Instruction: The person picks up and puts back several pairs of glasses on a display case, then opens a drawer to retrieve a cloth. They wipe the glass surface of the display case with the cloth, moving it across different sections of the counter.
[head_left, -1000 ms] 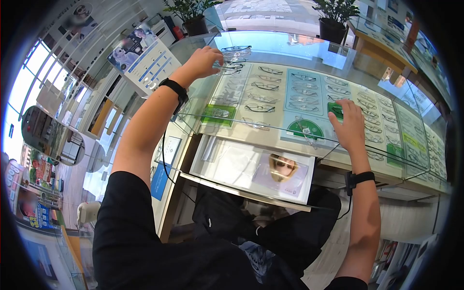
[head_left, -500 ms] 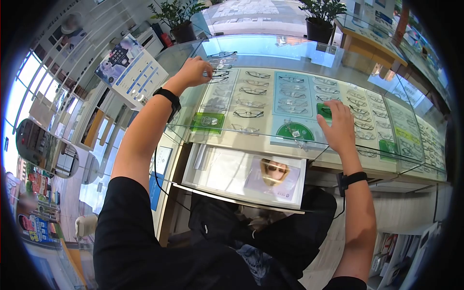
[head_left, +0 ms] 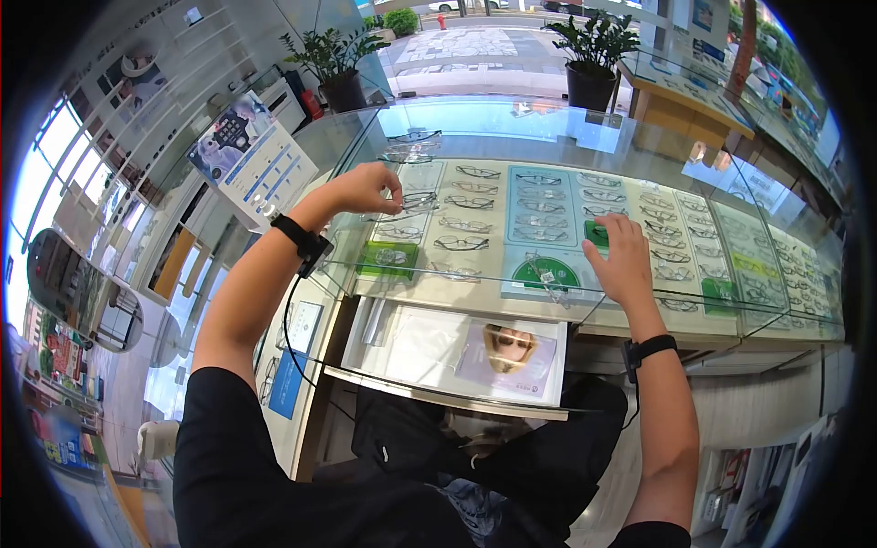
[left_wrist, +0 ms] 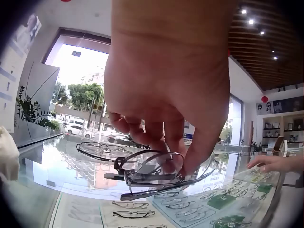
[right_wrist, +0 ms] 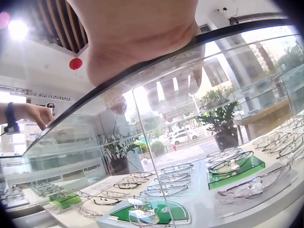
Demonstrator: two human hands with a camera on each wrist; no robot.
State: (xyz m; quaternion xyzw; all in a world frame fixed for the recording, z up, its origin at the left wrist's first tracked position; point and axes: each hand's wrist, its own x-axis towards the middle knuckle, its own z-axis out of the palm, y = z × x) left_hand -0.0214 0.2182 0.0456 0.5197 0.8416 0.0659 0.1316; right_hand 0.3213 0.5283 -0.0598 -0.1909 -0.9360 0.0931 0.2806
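My left hand [head_left: 365, 189] is over the left part of the glass-topped counter, its thumb and fingers pinching a pair of eyeglasses [left_wrist: 152, 178]. In the left wrist view the frame's dark temples stick out below the fingertips, level with the glass top. Beyond it, more eyeglasses [head_left: 413, 142] lie on the glass toward the far side. My right hand [head_left: 621, 260] rests on the counter's glass top with its fingers spread, above a green display block [head_left: 596, 234]. From below, the right wrist view catches the right palm [right_wrist: 142, 42] at the glass edge.
Under the glass, rows of eyeglasses [head_left: 461, 244] lie on pale and blue panels. An open drawer [head_left: 402, 388] with a printed leaflet [head_left: 512, 352] juts out in front of me. A standing sign [head_left: 260, 173] is left of the counter; potted plants [head_left: 594, 82] stand behind it.
My left hand has drawn the pinched eyeglasses nearer to me, widening the gap to the ones farther back. The right hand stays on the glass. The head view has tilted up.
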